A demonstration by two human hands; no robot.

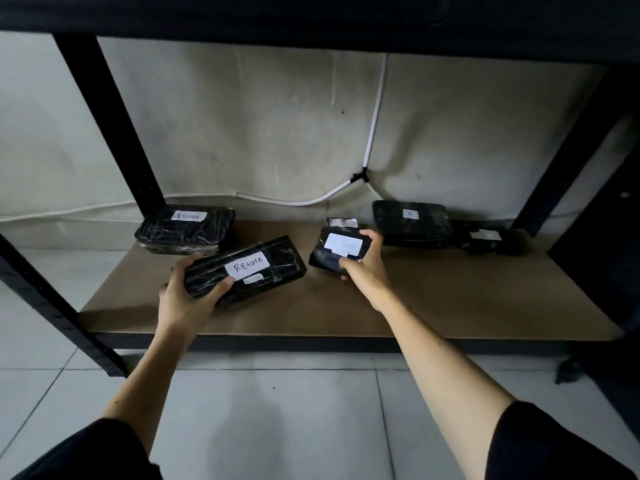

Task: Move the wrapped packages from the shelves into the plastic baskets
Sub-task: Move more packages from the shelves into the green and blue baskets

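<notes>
We grip two packages at frame centre: left hand [188, 292] fingers wrapped round long "Return" package [246, 270], right hand [363, 263] clamping small package [337, 251], both ready for lift off shelf board [450, 299]. Baskets unseen.

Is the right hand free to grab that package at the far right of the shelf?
Probably not yet. The right hand is already closed around a small package. The far-right package lies unblocked on the shelf, so the path looks open once that hand is emptied.
</notes>
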